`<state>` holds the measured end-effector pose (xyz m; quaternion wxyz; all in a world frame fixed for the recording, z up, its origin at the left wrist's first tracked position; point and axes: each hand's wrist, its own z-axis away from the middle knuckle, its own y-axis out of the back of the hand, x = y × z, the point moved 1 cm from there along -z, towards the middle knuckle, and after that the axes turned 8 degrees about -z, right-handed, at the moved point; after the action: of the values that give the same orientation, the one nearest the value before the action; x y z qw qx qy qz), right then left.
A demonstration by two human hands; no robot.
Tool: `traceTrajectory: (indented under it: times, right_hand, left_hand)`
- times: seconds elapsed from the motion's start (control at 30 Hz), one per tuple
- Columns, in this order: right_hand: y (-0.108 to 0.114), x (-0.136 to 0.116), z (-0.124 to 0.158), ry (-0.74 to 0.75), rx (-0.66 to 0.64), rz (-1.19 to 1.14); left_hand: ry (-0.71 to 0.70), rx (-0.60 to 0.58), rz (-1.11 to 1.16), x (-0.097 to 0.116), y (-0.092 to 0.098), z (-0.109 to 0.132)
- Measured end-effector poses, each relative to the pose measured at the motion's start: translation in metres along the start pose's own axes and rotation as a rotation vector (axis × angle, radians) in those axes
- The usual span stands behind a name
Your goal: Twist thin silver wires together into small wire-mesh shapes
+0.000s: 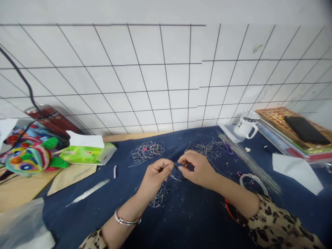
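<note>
My left hand point(158, 174) is closed in a pinch, thumb against index finger, on a thin wire point(176, 167) with a small dark part. My right hand point(197, 167) meets it from the other side, thumb and index finger curled around the wire's other end. The exact shape of the piece is too small to make out. Below the hands lies a small tangle of wire point(158, 197) on the dark blue cloth point(197, 221). Behind them are a left wire heap point(147, 152) with a pink bit in it and a right wire heap point(207, 148).
At the right lie a long bundle of straight wires point(251, 166), purple-handled scissors point(228, 148), a ring-shaped coil point(253, 183), and a white mug point(245, 126). A phone point(307, 129) rests on stacked books. At the left are short wires point(89, 192), a green packet point(83, 154) and a colourful toy point(28, 157).
</note>
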<state>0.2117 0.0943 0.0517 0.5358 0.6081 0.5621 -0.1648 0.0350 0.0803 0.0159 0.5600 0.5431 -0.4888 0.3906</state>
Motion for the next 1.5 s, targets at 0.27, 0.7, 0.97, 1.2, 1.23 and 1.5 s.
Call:
traceTrajectory:
  times: [0.27, 0.7, 0.97, 1.2, 1.23, 1.5]
  right_hand:
    - [-0.009, 0.000, 0.003, -0.068, -0.015, -0.085]
    - [-0.007, 0.000, 0.005, -0.105, 0.006, -0.136]
    - [-0.004, 0.000, 0.003, -0.137, -0.001, -0.147]
    - [0.005, 0.003, -0.002, -0.062, 0.032, -0.017]
    - [0.007, 0.003, -0.002, -0.054, 0.045, 0.004]
    - [0.008, -0.002, -0.002, 0.009, -0.105, 0.053]
  left_hand:
    - [-0.138, 0.104, -0.161, 0.006, 0.000, 0.006]
    - [-0.156, 0.068, -0.226, 0.009, -0.002, 0.008]
    - [-0.277, 0.148, -0.416, 0.011, 0.001, 0.009]
    - [-0.415, 0.206, -0.636, 0.019, 0.008, 0.008]
    - [-0.426, 0.210, -0.651, 0.019, 0.009, 0.008]
    - [-0.570, 0.237, -0.743, 0.017, 0.005, 0.010]
